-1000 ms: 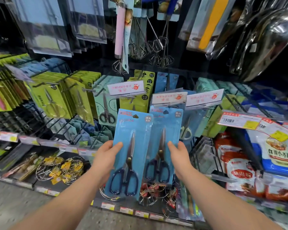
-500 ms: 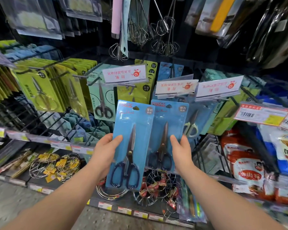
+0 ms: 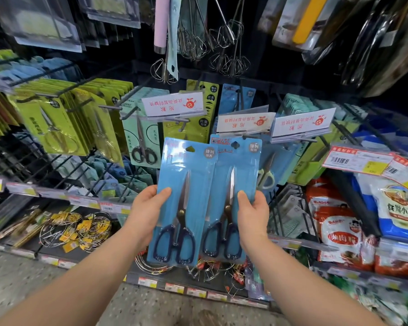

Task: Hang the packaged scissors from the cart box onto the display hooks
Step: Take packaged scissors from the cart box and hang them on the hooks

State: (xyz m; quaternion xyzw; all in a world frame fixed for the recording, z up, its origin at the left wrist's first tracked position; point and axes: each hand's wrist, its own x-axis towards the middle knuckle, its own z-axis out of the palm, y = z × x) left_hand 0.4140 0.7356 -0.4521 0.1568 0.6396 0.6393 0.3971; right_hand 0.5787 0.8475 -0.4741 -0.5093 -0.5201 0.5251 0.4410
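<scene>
Two blue carded scissors packs are hovering in front of the display, one in each hand. Your left hand (image 3: 149, 208) is gripping the left pack (image 3: 186, 201) by its left edge, thumb lying across the front beside the blades, fingers hidden behind the card. That pack is overlapping the left edge of the right pack (image 3: 239, 184), which your right hand (image 3: 252, 210) is pinching the same way along its right edge. Both packs are standing upright, holes at the top, just below a tagged hook (image 3: 174, 119) and not yet threaded on anything. You are probably carrying something light, with most of the weight sitting low in the dark handles. The card is looking stiff enough to stay flat, though the glossy blister is likely being slippery under a thumb. Mid-edge is working for carrying. For threading, a hold nearer the top corner, beside the hang hole (image 3: 190, 149), would be steadying the card better.
</scene>
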